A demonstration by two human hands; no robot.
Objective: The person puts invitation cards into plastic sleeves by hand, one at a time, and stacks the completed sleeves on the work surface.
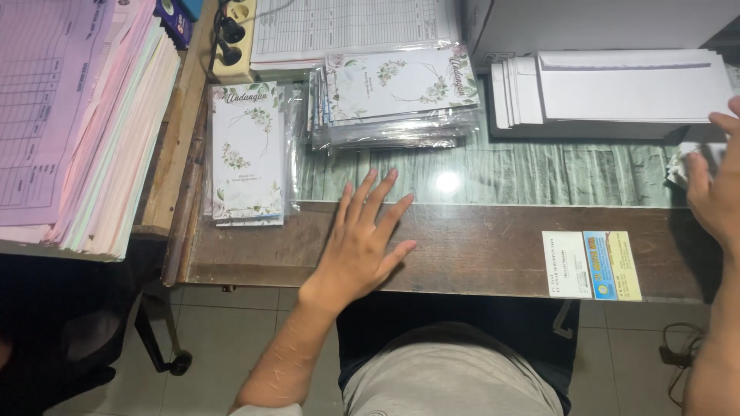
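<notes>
Our left hand (362,243) lies flat and open, fingers spread, palm down on the wooden front edge of the surface (478,254), holding nothing. It sits just below the upright pack of floral cards (248,154) and the wider stack of floral cards in clear sleeves (397,96), touching neither.

Our right hand (713,192) is at the far right edge, half cut off by the frame. Fingers are curled loosely by the stack of white envelopes (617,88) and a crumpled white scrap (682,166). We cannot tell whether it grips anything.

Judgement: for the envelope work, we keep the left palm planted to steady ourselves and slide the top envelope off by its edge, so the stack does not fan out.

Surface: dark wood front strip, glass sheet over a green pattern behind it, with a light glare spot. Two small printed cards (592,264) lie under the glass edge on the right. A thick pile of pink and pale forms (77,115) sits on the left, a power strip with black plugs (231,38) at the back, and a printed ledger sheet (347,27) beside it. The floor below is grey tile.
</notes>
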